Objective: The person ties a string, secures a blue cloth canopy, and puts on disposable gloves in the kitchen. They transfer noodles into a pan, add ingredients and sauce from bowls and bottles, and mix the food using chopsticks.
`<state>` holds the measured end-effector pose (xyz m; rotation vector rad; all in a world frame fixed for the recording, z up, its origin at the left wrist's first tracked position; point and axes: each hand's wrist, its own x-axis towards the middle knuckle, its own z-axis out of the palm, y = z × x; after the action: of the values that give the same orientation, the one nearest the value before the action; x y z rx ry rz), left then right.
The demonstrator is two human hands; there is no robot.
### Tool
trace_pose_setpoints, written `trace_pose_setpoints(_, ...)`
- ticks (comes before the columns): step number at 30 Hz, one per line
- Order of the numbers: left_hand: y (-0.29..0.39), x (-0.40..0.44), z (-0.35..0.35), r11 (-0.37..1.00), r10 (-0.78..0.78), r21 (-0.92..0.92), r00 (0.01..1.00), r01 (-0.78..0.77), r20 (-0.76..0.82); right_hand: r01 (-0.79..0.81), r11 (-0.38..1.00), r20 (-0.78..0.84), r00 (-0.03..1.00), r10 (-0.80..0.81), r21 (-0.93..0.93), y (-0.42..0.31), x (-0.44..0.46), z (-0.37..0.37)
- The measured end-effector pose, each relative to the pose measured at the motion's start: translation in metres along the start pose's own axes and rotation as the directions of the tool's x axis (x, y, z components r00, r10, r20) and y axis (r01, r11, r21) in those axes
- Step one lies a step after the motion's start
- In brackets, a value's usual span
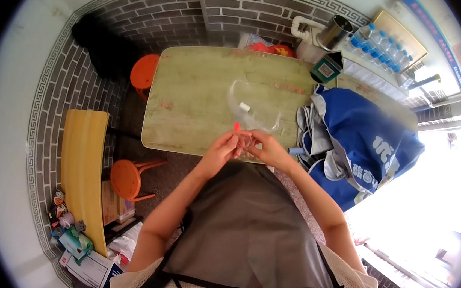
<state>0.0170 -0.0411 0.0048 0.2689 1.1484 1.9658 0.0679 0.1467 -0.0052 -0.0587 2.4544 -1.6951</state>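
Near the front edge of the green table (202, 86), my left hand (223, 150) and my right hand (267, 148) meet, fingers closed around a small clear loop (245, 140). It looks like thin tubing or cord; its exact nature is unclear. A small red piece (237, 126) stands up just beyond my left fingertips. Farther in on the tabletop lies a transparent curved strip or film (235, 92), with a small white block (244, 107) beside it.
A blue and grey cloth bag (362, 139) covers the table's right end. Behind stand a green box (326, 69), a metal canister (336, 31) and water bottles (379, 47). Orange stools (126, 179) and a wooden bench (83, 164) are at left.
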Motion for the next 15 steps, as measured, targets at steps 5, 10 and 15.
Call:
trace_pose_setpoints(5, 0.012, 0.022, -0.028, 0.993, -0.099, -0.068, 0.995, 0.097, -0.029, -0.137, 0.975, -0.187, 0.967, 0.170, 0.176, 0.039, 0.019, -0.008)
trace_pose_setpoints(10, 0.014, 0.035, -0.043, 0.995, -0.103, 0.015, 0.995, 0.103, -0.019, 0.006, 0.863, -0.424, 0.873, 0.242, 0.505, 0.058, 0.043, -0.024)
trace_pose_setpoints(15, 0.017, 0.045, -0.043, 0.995, -0.093, 0.038, 0.995, 0.093, -0.025, 0.000, 0.881, -0.159, 0.984, 0.086, 0.474, 0.043, 0.062, 0.009)
